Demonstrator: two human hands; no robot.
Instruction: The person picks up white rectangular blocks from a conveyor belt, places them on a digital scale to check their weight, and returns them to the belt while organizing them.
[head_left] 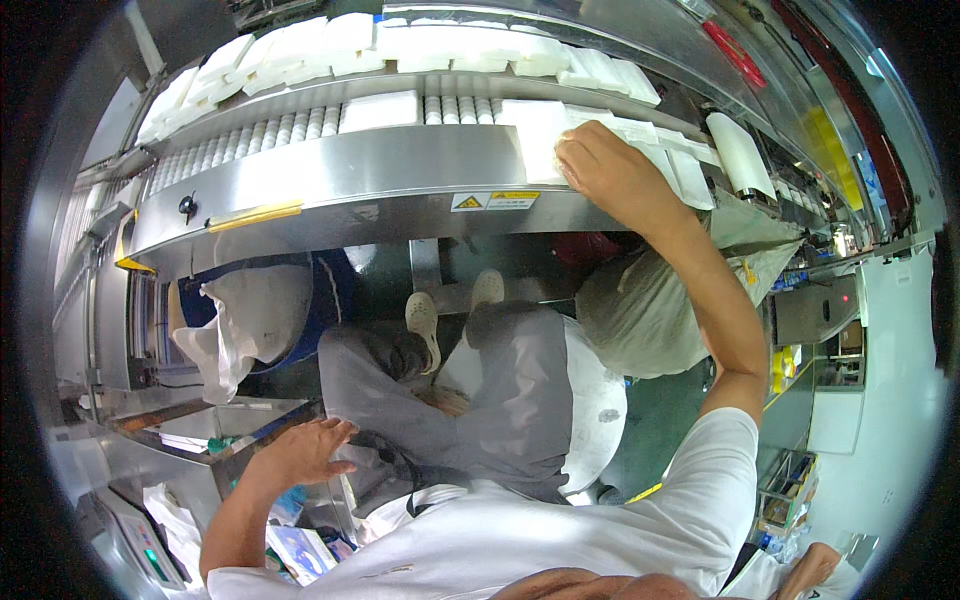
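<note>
My right hand (598,165) reaches over the steel conveyor, its fingers closed on the edge of a flat white packet (533,128). That packet lies across the conveyor's front rail, one end hanging toward me. Just right of the hand, more flat white packets (686,178) overlap along the rail. A single white packet (380,111) lies farther left on the rollers. Down at the left, my left hand (312,452) is held beside my thigh, fingers spread, holding nothing.
Rows of white packets (450,45) line the shelf behind the rollers (290,130). A white roll (740,155) stands right of the rail. Under the conveyor are a white bag (265,310) and a large beige sack (650,310). Another person's hand (815,568) shows at lower right.
</note>
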